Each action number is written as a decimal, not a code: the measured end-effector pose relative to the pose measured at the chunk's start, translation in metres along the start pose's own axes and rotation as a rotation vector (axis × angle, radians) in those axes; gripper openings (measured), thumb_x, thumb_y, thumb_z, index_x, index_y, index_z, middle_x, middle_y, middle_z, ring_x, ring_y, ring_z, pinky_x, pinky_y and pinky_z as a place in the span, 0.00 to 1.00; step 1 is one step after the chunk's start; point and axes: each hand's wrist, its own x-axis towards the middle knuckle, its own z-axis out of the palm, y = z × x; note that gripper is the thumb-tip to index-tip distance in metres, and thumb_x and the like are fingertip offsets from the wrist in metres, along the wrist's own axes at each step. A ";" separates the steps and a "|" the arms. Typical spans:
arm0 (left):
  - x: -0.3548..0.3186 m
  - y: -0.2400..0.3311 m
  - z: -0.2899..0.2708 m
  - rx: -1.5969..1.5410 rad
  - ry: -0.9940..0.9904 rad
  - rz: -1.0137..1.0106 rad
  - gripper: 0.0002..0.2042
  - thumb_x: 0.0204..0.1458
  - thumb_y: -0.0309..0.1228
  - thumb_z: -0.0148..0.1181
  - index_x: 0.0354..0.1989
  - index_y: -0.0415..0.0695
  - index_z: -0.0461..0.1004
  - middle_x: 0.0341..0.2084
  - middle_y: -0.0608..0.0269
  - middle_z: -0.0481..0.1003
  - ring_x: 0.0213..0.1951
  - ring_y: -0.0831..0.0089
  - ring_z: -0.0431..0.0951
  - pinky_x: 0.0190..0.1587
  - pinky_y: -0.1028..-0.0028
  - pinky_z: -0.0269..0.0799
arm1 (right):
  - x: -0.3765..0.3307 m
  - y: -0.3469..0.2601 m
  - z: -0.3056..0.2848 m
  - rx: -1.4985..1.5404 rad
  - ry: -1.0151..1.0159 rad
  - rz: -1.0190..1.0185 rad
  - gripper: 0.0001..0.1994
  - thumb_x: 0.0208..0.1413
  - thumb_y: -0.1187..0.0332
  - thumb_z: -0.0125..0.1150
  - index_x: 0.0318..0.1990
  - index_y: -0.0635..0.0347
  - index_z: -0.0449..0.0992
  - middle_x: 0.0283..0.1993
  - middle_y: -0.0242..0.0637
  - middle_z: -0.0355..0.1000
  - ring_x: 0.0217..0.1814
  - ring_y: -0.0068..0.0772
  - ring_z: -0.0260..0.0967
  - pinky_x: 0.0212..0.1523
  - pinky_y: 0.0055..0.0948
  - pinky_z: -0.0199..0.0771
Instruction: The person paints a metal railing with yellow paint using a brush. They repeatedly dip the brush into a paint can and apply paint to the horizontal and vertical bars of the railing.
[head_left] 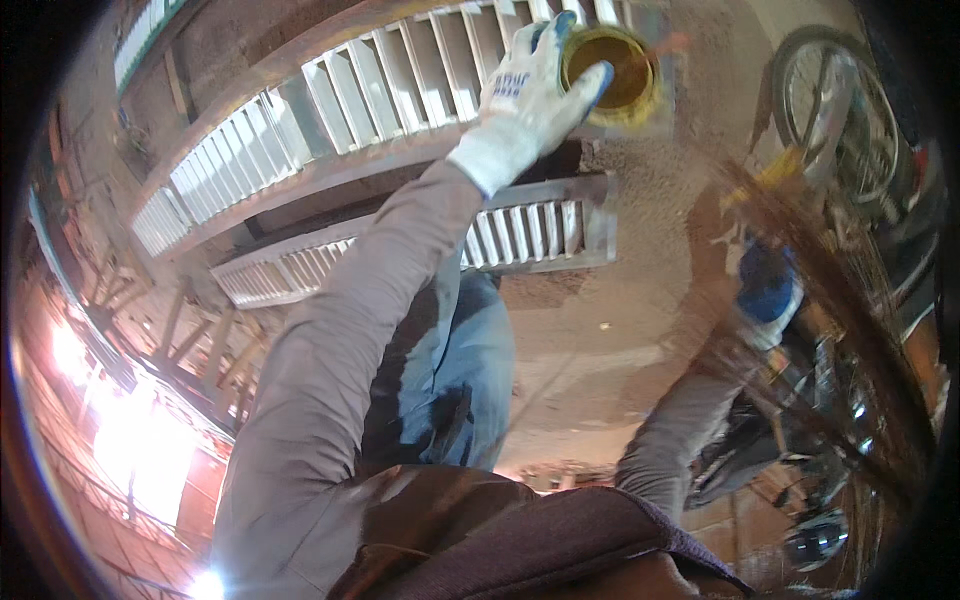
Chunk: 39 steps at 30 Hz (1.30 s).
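My left hand, in a white glove with blue fingertips, reaches far forward and grips the rim of a round yellow tin with a brown inside. The tin sits at the edge of a white metal grille. My right hand, in a blue and white glove, is at the right and closed around a long brown bristly broom, which is motion-blurred. A yellow part shows near the broom's upper end.
A second white barred metal frame lies below the first on a sandy concrete floor. A bicycle wheel stands at the upper right, with more dark cycle parts at the lower right. My blue trouser leg is at centre.
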 end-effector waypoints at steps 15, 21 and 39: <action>-0.041 -0.170 -0.131 -0.043 0.078 -0.240 0.35 0.53 0.34 0.55 0.66 0.29 0.50 0.60 0.36 0.61 0.60 0.52 0.64 0.61 0.63 0.61 | -0.347 0.290 -0.137 0.500 0.366 0.041 0.20 0.61 0.66 0.55 0.58 0.67 0.69 0.56 0.42 0.71 0.55 0.37 0.72 0.53 0.35 0.74; -0.033 -0.162 -0.170 0.272 -0.155 -0.115 0.43 0.45 0.46 0.70 0.67 0.42 0.55 0.58 0.45 0.66 0.56 0.52 0.71 0.58 0.58 0.69 | -0.316 0.271 -0.031 0.802 0.272 0.005 0.23 0.63 0.64 0.54 0.65 0.47 0.59 0.60 0.37 0.66 0.59 0.37 0.67 0.56 0.40 0.71; -0.042 -0.134 -0.191 0.138 -0.167 0.647 0.08 0.53 0.25 0.63 0.41 0.40 0.78 0.33 0.54 0.78 0.31 0.62 0.80 0.36 0.70 0.77 | -0.207 0.261 0.271 0.021 0.210 -0.039 0.21 0.66 0.67 0.53 0.63 0.66 0.64 0.64 0.46 0.64 0.64 0.38 0.62 0.64 0.35 0.59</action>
